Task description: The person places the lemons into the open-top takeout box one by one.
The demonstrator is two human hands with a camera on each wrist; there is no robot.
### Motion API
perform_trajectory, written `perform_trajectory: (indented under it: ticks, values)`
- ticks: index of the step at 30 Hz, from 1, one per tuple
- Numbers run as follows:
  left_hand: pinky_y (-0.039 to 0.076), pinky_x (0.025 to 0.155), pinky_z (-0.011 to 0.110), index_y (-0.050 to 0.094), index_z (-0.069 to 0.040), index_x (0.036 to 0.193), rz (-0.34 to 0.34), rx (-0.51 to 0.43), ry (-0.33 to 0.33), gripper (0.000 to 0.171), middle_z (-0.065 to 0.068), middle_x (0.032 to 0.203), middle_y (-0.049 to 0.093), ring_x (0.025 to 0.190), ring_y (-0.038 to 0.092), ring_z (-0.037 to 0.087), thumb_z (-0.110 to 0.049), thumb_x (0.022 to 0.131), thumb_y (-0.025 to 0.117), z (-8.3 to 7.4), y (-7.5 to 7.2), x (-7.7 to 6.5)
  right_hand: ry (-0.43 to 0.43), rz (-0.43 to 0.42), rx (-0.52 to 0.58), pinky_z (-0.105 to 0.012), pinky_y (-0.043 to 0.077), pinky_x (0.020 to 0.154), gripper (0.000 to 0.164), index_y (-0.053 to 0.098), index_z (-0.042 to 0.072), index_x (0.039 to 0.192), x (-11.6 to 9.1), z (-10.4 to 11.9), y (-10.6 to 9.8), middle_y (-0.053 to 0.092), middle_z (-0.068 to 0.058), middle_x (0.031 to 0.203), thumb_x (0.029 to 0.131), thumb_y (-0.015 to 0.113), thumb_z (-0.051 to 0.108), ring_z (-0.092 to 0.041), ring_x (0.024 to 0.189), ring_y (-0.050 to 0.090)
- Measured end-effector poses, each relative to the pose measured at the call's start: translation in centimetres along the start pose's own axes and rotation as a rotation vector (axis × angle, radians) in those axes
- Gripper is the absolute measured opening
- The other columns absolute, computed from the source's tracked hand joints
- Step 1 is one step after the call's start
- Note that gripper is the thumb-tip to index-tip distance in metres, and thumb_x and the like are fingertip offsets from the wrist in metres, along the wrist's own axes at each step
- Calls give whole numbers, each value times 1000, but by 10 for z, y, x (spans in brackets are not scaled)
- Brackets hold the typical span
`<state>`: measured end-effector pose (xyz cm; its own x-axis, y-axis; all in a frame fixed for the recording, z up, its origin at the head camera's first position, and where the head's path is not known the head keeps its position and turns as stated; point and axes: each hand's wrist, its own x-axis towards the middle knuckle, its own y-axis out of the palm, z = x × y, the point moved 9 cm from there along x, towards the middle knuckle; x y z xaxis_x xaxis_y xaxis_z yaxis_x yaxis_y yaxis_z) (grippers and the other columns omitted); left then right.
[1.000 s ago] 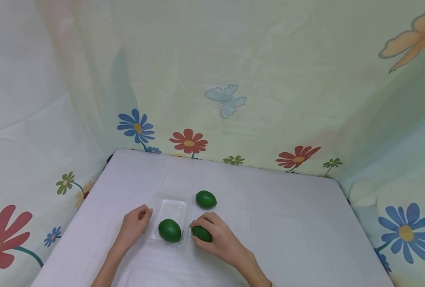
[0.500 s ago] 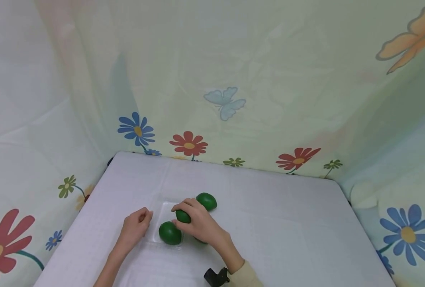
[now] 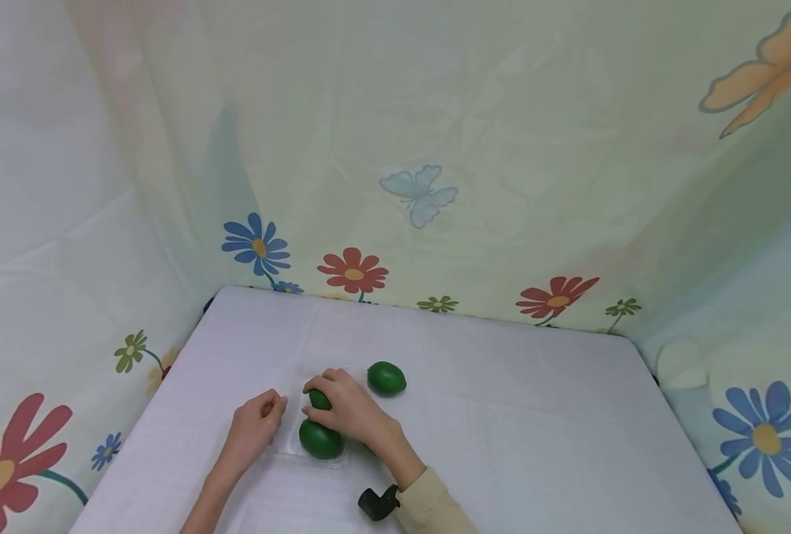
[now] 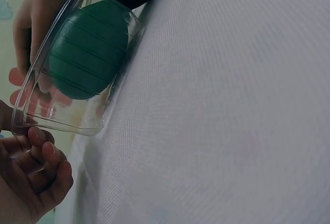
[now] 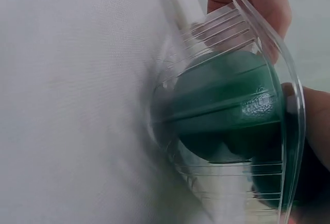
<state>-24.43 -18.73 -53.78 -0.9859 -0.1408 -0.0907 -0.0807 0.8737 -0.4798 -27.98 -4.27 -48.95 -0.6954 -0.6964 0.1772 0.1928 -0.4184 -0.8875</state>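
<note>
A clear plastic box lies on the white table with one lime in its near part. My left hand is at the box's left side; in the left wrist view its thumb and fingers pinch the rim's corner. Above the box's far part, my right hand holds a second lime between thumb and fingers, close behind the first. Most of that lime is hidden by the hand. Seen through the box wall in the right wrist view is a lime.
Another lime lies on the table, right of the box's far end. A sliver of green shows under my right wrist. A black device sits at the right sleeve. Flower-printed cloth surrounds the table.
My right hand has moved left from beside the box to over it, carrying a lime. My left hand has stayed at the box's left side.
</note>
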Motion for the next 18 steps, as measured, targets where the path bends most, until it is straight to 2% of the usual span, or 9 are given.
perform_trajectory:
  ticks: [9,18]
  values:
    - [37,50,25,57,-5,78,2,7,8,31,-2,57,47,50,45,13,-20,105,58,-2,3,0,51,144,-78,-19,53,80,28,74,17,121,4,-7,13,70,3,108,100,68,36,-7,93,63]
    - [37,50,25,57,-5,79,1,14,19,30,-2,57,47,50,45,13,-20,105,58,-4,1,-2,52,195,-89,-24,55,88,29,73,19,126,2,-4,11,72,3,120,102,64,35,-11,108,66]
